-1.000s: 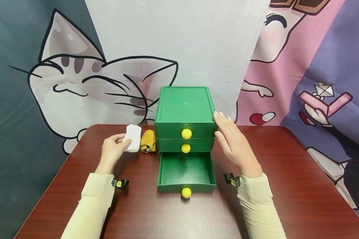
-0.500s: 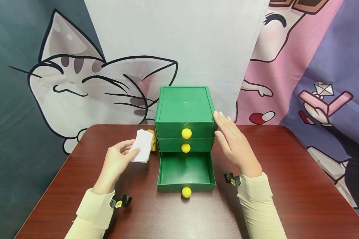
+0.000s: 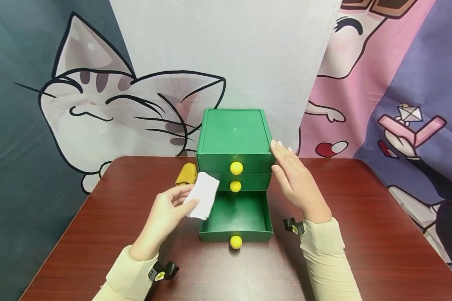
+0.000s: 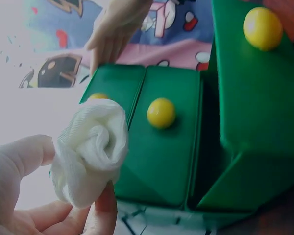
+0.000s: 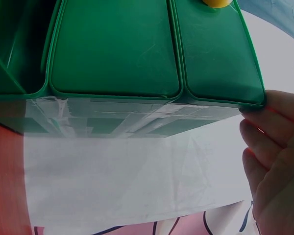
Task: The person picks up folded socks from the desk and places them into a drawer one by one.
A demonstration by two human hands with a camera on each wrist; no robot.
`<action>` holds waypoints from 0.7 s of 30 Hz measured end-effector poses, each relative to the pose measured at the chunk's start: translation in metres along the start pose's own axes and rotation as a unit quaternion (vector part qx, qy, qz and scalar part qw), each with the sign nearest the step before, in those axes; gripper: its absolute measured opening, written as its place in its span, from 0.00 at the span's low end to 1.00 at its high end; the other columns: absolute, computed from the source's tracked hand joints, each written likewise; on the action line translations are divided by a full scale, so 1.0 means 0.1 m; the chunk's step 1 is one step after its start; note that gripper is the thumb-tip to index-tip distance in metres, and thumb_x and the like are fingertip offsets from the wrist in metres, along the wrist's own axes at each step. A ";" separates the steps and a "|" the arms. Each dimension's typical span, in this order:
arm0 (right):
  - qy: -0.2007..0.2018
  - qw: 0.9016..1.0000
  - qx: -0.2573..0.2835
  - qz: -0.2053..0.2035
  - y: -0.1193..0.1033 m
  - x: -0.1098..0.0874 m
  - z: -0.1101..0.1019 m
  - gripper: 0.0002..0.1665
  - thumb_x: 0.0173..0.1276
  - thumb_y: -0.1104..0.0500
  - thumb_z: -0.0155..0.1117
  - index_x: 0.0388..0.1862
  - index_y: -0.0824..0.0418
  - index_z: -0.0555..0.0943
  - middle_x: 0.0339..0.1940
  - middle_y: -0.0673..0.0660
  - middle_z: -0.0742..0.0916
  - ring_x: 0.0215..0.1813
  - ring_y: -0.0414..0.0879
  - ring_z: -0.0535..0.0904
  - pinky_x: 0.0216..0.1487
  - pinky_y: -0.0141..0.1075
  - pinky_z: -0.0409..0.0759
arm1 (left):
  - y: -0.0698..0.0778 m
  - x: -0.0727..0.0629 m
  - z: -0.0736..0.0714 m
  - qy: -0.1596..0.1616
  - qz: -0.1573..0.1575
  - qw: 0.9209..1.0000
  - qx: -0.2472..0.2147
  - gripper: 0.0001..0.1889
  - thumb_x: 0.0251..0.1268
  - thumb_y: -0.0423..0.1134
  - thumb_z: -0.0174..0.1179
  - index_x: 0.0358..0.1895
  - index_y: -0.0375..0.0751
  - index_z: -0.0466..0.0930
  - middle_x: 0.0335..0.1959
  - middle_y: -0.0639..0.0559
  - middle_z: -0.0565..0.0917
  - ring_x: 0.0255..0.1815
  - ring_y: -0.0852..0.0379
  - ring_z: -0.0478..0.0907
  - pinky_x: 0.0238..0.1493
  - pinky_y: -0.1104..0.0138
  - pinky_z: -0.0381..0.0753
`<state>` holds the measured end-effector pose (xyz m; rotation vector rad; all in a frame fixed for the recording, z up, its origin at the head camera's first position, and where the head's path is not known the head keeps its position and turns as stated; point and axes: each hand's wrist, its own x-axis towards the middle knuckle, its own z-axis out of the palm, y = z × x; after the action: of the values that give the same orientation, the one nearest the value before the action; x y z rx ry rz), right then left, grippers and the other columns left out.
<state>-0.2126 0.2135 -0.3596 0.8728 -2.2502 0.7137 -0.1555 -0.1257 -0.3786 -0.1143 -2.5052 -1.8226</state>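
My left hand [image 3: 166,212] pinches a rolled white cloth [image 3: 204,195] between thumb and fingers. In the left wrist view its coiled end [image 4: 90,152] faces the camera. In the head view the cloth overlaps the left side of a pulled-out bottom drawer [image 3: 248,237] of a small green drawer cabinet [image 3: 234,131]. My right hand [image 3: 298,184] rests with straight fingers against the cabinet's upper right edge; the right wrist view shows its fingertips at that corner. The two upper drawers, with yellow round knobs [image 3: 236,168], are closed.
A rolled yellow cloth [image 3: 187,173] lies left of the cabinet, partly hidden behind the white one. The cabinet stands on a reddish-brown table [image 3: 361,225] before a cartoon-printed backdrop [image 3: 263,54]. Clear tape [image 5: 122,117] runs along the cabinet's side.
My left hand has brought the white cloth from beside the yellow one rightward and nearer, to the open drawer's left side. My right hand has stayed at the cabinet edge.
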 end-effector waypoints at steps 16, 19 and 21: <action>-0.005 1.000 0.005 0.007 0.00 0.01 -0.02 0.32 0.82 0.50 0.50 0.78 0.64 0.66 0.77 0.60 0.71 0.79 0.55 0.62 0.82 0.45 0.52 | 0.03 0.01 0.59 -0.076 0.023 0.997 0.000 0.18 0.60 0.32 0.71 0.54 0.33 0.85 0.46 0.45 0.88 0.47 0.50 0.86 0.47 0.65 0.86; -0.006 1.000 0.006 0.009 0.00 0.00 -0.02 0.32 0.82 0.50 0.50 0.78 0.63 0.65 0.77 0.60 0.71 0.79 0.55 0.62 0.82 0.45 0.52 | 0.01 0.04 0.70 -0.090 0.021 0.996 0.010 0.19 0.60 0.33 0.72 0.54 0.33 0.85 0.47 0.45 0.88 0.47 0.50 0.86 0.47 0.65 0.86; -0.009 1.000 0.008 0.010 0.00 0.00 -0.01 0.32 0.82 0.51 0.51 0.78 0.63 0.65 0.78 0.59 0.70 0.79 0.55 0.62 0.82 0.45 0.52 | 0.00 0.07 0.76 -0.096 0.017 0.995 0.014 0.19 0.61 0.34 0.71 0.55 0.32 0.85 0.47 0.44 0.88 0.47 0.49 0.86 0.47 0.64 0.87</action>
<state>-0.2126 0.2146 -0.3587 0.8679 -2.2748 0.7357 -0.1613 -0.0530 -0.4018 -0.3445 -2.6341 -1.8452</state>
